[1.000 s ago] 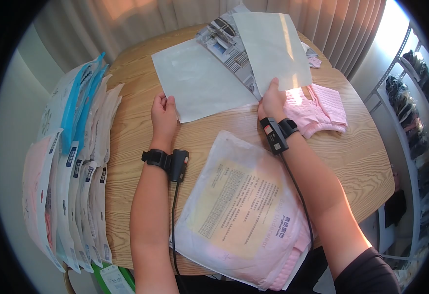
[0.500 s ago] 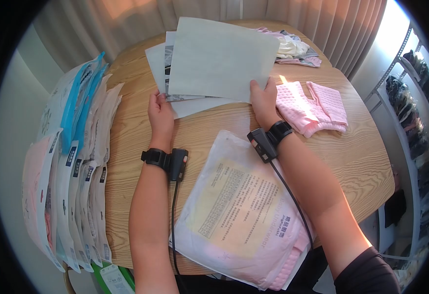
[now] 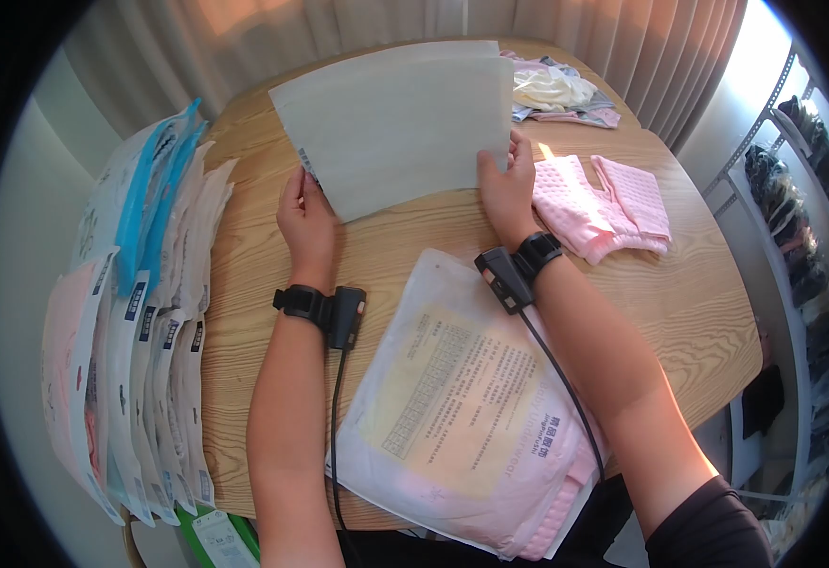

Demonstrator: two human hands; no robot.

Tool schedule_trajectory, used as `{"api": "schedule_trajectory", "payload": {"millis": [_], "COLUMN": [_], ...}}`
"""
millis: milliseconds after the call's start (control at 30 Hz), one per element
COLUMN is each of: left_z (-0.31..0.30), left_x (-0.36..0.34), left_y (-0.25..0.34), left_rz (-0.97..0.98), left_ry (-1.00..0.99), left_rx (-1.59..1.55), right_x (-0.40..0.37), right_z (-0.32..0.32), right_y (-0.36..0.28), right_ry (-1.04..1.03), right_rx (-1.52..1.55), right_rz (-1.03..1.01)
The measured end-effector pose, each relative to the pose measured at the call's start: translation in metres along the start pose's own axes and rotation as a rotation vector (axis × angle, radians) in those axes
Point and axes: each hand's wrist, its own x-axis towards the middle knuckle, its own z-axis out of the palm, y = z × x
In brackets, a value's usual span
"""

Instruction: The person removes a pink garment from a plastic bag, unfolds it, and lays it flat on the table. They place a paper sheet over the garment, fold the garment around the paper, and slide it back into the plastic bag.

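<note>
Several pale sheets of paper point(image 3: 400, 128), lying closely over one another, are raised above the far part of the table. My left hand point(image 3: 308, 218) grips them at the lower left edge, where a bit of dark print peeks out. At the right edge my right hand point(image 3: 507, 187) pinches the sheets, its thumb on the front face; the other fingers are partly behind them. Just right of that hand lies a folded pink textured garment point(image 3: 637, 208). Below my forearms rests a frosted plastic bag point(image 3: 452, 407) with a printed yellowish insert and pink clothing inside.
Packed garment bags point(image 3: 163, 379) stand in a row along the left side of the wooden table point(image 3: 717, 312). A pile of folded clothes point(image 3: 566, 93) sits at the back right. Shelves point(image 3: 774, 246) with bagged goods are on the right. Black wrist devices point(image 3: 343, 317) trail cables.
The fanned-out sheets have come together into a more even stack and swung to the left. The printed sheet between them is now almost covered. My hands have shifted only slightly.
</note>
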Motion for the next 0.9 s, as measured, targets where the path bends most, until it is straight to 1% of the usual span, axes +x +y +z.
{"api": "schedule_trajectory", "payload": {"millis": [100,133,200,333,400,433,500,533,600,733,800,900], "left_z": [-0.003,-0.002,-0.001,-0.001,-0.001,-0.001,-0.003,-0.002,0.0,0.0,0.0,-0.001], "left_x": [0.005,0.006,0.006,0.007,0.005,0.004,0.002,0.002,0.003,0.004,0.004,0.003], "left_y": [-0.016,-0.018,-0.023,-0.029,-0.029,-0.023,-0.009,-0.013,-0.022,-0.027,-0.027,-0.026], "left_rz": [0.034,0.034,0.051,0.022,-0.047,-0.048,-0.19,-0.19,-0.055,-0.047,-0.054,-0.041], "left_ry": [-0.005,-0.005,-0.009,-0.037,-0.07,-0.07,-0.098,-0.098,-0.089,-0.083,-0.095,-0.114], "left_rx": [0.019,0.019,0.033,0.08,-0.026,-0.026,-0.072,-0.072,-0.036,0.024,0.104,0.183], "right_x": [-0.003,-0.001,0.003,0.002,0.0,0.0,-0.001,-0.001,-0.002,-0.004,-0.002,-0.005], "right_z": [0.001,0.0,-0.001,0.0,-0.001,-0.001,-0.001,-0.002,-0.003,-0.002,-0.001,-0.003], "right_y": [-0.011,-0.004,0.011,0.011,0.007,0.008,0.009,0.007,0.001,0.004,0.009,-0.004], "right_ry": [-0.022,-0.022,-0.098,-0.107,-0.092,-0.093,-0.091,-0.091,-0.111,-0.106,-0.098,-0.117], "right_rx": [0.083,0.083,-0.063,-0.095,-0.124,-0.124,-0.103,-0.103,-0.156,-0.165,-0.278,-0.336], "right_rz": [0.057,0.057,0.032,0.023,0.024,0.025,0.004,0.005,0.032,0.007,-0.042,-0.022]}}
